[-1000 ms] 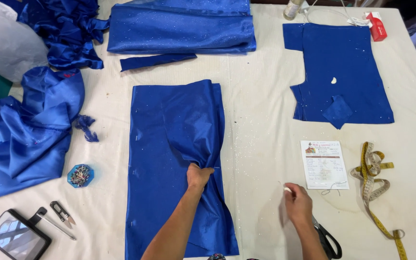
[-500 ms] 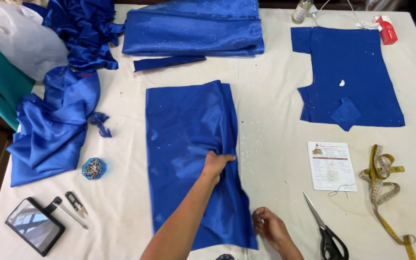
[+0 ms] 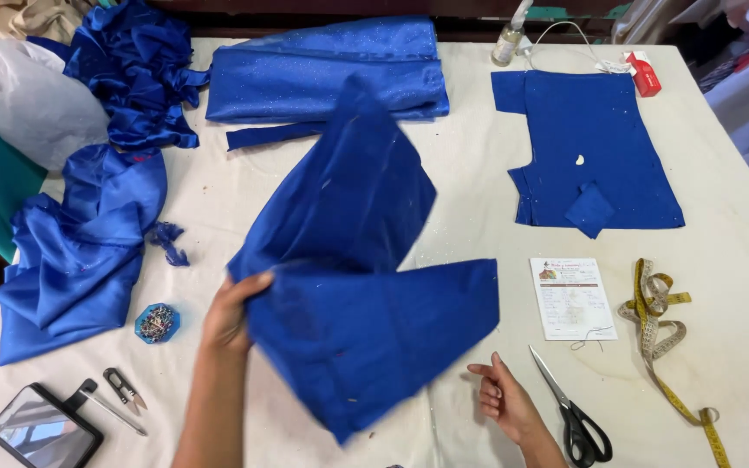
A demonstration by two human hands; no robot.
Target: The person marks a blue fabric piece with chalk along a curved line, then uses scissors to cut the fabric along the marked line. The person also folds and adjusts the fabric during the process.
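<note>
My left hand point(image 3: 231, 312) grips the left edge of a blue fabric piece point(image 3: 357, 277) and holds it lifted off the white table point(image 3: 470, 217), partly folded and hanging in the air. My right hand point(image 3: 504, 400) rests on the table at the lower right of the cloth, fingers loosely curled, holding nothing. Black-handled scissors point(image 3: 569, 407) lie just right of that hand.
A cut blue panel point(image 3: 591, 156) lies at the right, folded blue cloth point(image 3: 322, 74) at the back, crumpled blue satin point(image 3: 80, 251) at the left. A paper slip point(image 3: 572, 297), yellow tape measure point(image 3: 665, 347), pin dish point(image 3: 158, 322), thread snips point(image 3: 123, 387) and phone point(image 3: 43, 429) lie around.
The blue piece lay flat on the table; my left hand has since lifted it and swung it up and leftward. My right hand has let go of the cloth's lower edge.
</note>
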